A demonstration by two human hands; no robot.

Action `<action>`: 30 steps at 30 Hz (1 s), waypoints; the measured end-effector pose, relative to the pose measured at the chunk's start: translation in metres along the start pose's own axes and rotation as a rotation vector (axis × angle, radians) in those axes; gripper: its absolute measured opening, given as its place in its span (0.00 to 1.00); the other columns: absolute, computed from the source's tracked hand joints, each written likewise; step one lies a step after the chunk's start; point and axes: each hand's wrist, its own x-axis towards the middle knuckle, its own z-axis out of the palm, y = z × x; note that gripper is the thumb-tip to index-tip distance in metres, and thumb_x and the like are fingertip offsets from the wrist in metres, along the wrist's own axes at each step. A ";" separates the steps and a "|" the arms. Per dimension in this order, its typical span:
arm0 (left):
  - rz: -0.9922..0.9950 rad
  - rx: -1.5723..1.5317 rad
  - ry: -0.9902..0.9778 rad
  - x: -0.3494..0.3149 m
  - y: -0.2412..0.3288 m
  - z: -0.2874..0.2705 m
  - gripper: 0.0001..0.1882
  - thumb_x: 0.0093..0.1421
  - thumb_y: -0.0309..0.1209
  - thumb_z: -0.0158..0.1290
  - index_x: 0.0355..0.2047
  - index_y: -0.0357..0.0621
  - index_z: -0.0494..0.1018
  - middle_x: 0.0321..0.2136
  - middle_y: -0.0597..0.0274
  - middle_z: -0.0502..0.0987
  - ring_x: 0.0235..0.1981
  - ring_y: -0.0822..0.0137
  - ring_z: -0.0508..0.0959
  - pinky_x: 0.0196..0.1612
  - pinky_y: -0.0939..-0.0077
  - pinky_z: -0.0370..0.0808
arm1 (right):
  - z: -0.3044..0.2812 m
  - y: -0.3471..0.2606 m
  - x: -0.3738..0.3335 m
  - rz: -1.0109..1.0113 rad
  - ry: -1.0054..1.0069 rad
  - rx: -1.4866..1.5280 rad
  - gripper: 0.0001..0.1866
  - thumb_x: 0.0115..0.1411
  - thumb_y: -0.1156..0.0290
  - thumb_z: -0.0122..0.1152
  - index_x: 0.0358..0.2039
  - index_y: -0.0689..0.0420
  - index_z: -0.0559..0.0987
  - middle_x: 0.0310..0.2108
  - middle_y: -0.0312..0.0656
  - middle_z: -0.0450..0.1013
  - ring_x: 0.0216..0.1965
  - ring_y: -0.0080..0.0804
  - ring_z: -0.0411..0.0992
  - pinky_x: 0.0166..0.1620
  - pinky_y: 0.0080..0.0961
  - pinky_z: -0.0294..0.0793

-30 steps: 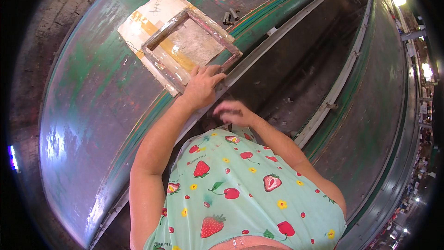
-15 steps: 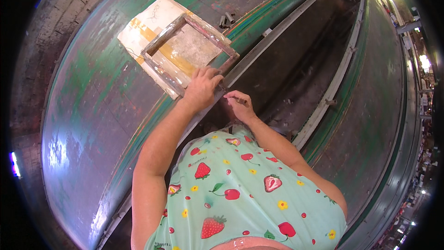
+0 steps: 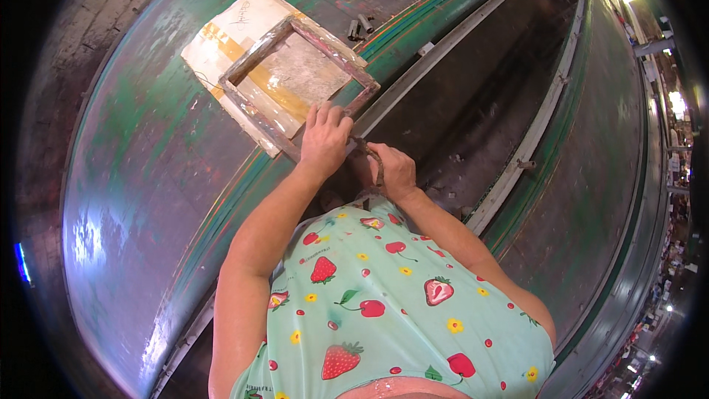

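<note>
A worn rectangular frame point(image 3: 235, 72) with mesh stretched in it lies tilted on a white board point(image 3: 247, 18) patched with brown tape. My left hand point(image 3: 325, 137) grips the near bar of the frame, fingers curled over its inner edge. Close beside it, my right hand point(image 3: 396, 171) is closed round a dark, worn-handled hand tool point(image 3: 379, 170). The tool's far end reaches toward the frame's near corner, by my left fingers; its exact kind is not clear.
Under the board runs a long table point(image 3: 148, 170) stained green and grey. Several short tube-like pieces point(image 3: 365, 24) lie beyond the frame. A dark gap with a pale rail point(image 3: 450, 37) separates it from a second long table point(image 3: 583, 199) at the right.
My right hand has turned and closed more fully round the tool, whose end now meets the frame's corner area. The frame and board have shifted slightly left in view.
</note>
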 end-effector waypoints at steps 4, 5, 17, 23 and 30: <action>-0.021 -0.066 0.047 -0.001 0.002 0.006 0.20 0.55 0.24 0.65 0.49 0.48 0.79 0.61 0.51 0.77 0.71 0.43 0.72 0.79 0.37 0.62 | -0.004 0.005 0.004 -0.108 -0.056 -0.116 0.17 0.64 0.70 0.76 0.53 0.53 0.86 0.39 0.41 0.86 0.40 0.44 0.84 0.44 0.41 0.80; -0.024 -0.085 0.049 -0.001 0.002 0.006 0.20 0.55 0.24 0.65 0.49 0.47 0.79 0.61 0.51 0.77 0.71 0.43 0.72 0.79 0.37 0.63 | -0.003 0.006 0.003 -0.116 -0.067 -0.147 0.17 0.64 0.70 0.76 0.53 0.53 0.86 0.39 0.41 0.86 0.41 0.43 0.83 0.44 0.41 0.78; -0.053 -0.111 -0.027 0.002 0.003 -0.004 0.17 0.56 0.29 0.65 0.47 0.47 0.79 0.59 0.50 0.77 0.69 0.45 0.74 0.79 0.38 0.64 | 0.047 0.020 -0.019 0.271 -0.019 0.408 0.11 0.77 0.66 0.66 0.50 0.60 0.85 0.32 0.43 0.82 0.29 0.38 0.78 0.36 0.36 0.75; -0.060 -0.113 -0.030 0.002 0.002 -0.004 0.16 0.56 0.30 0.65 0.45 0.47 0.78 0.60 0.50 0.77 0.68 0.46 0.75 0.79 0.38 0.63 | 0.049 0.036 -0.022 0.637 -0.229 0.961 0.15 0.81 0.60 0.64 0.48 0.62 0.84 0.24 0.29 0.71 0.23 0.19 0.66 0.28 0.26 0.67; -0.049 -0.144 0.026 0.001 0.002 -0.001 0.17 0.52 0.26 0.63 0.45 0.47 0.78 0.59 0.50 0.78 0.64 0.46 0.77 0.76 0.39 0.65 | 0.034 0.037 -0.014 0.961 -0.368 1.345 0.12 0.81 0.62 0.64 0.46 0.59 0.84 0.22 0.24 0.62 0.21 0.13 0.57 0.24 0.21 0.55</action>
